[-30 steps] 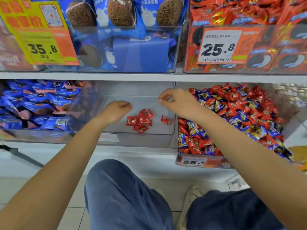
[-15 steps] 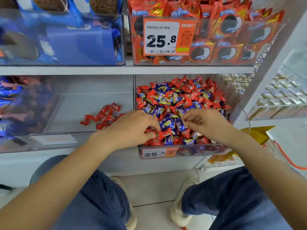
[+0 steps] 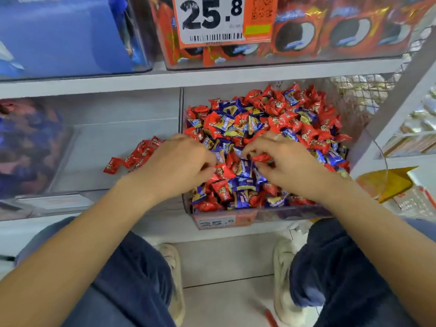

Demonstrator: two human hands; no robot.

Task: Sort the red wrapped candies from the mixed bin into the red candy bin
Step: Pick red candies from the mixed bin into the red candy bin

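Note:
The mixed bin on the lower shelf is heaped with red and blue wrapped candies. Both my hands are down in the pile. My right hand pinches a red candy between thumb and fingers. My left hand has its fingers curled onto another red candy at the pile's near middle. Left of it stands the clear red candy bin, with several red candies lying loose on its floor, partly hidden by my left hand.
A bin of blue-wrapped sweets stands at far left. The upper shelf holds boxes of blue and red cookie packs behind a 25.8 price tag. A wire mesh side and a yellow packet are at right. My knees and shoes are below.
Both hands left the red candy bin and went right into the mixed bin. Over the last half second they dug in, and the right hand pinched up a red candy.

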